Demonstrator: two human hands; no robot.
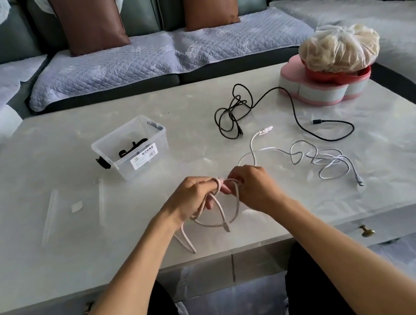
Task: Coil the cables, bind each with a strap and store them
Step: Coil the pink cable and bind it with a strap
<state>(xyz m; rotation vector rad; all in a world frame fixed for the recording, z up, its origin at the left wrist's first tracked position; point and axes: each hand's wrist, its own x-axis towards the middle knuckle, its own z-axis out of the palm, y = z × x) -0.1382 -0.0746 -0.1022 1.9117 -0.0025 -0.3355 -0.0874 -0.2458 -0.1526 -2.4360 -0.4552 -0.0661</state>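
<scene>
Braided beige cable (217, 211), looped, both hands gripping

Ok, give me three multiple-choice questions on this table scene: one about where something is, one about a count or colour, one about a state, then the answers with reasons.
1. Where is the clear storage box?
A. To the left of the black cable
B. On the sofa
C. On the pink container

2. How many cables are on the table or in hand?
A. One
B. Three
C. Five

3. What is the state of the pinkish cable?
A. Bound with a strap
B. Stored in the box
C. Held in loose loops by both hands

Answers:
1. A, the box sits on the table, left of the black cable.
2. B, there is a black, a white and a pinkish one.
3. C, the left hand and right hand grip its loops, with no strap visible on it.
</scene>
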